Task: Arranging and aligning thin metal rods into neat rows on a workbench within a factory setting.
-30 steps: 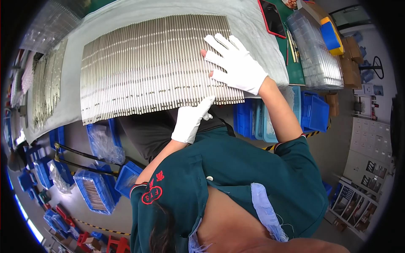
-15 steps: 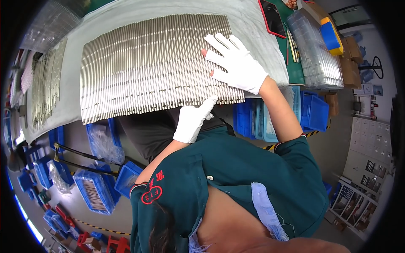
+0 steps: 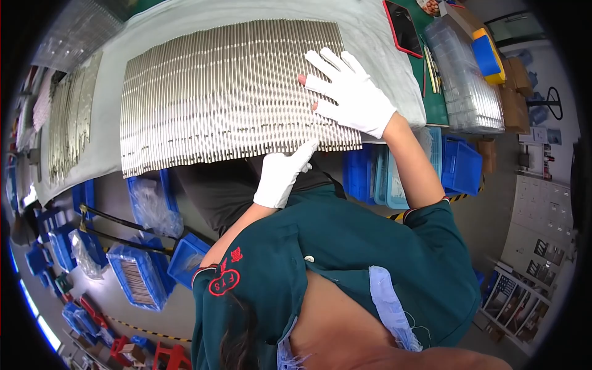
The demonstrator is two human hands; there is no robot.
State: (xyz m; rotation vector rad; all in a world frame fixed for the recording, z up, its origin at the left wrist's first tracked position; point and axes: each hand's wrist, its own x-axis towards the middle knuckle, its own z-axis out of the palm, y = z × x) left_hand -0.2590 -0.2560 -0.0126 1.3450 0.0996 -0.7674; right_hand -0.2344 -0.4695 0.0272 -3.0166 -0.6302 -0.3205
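Lying flat and spread wide, the right hand (image 3: 353,94) presses the rods (image 3: 228,92), which run away from the person; the left hand (image 3: 282,176), fingers together and holding nothing, touches their near ends.

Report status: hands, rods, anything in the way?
Right hand flat on metal rods. Left hand fingertip at rods' near edge. Nothing on the row.

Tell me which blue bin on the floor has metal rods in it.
The blue bin at lower left, packed with thin metal rods; the neighbouring bins hold clear bags or look empty.

White gloves, green polo

We've got white gloves on the left hand (image 3: 282,176) and right hand (image 3: 354,95), short teal sleeves, red chest emblem.
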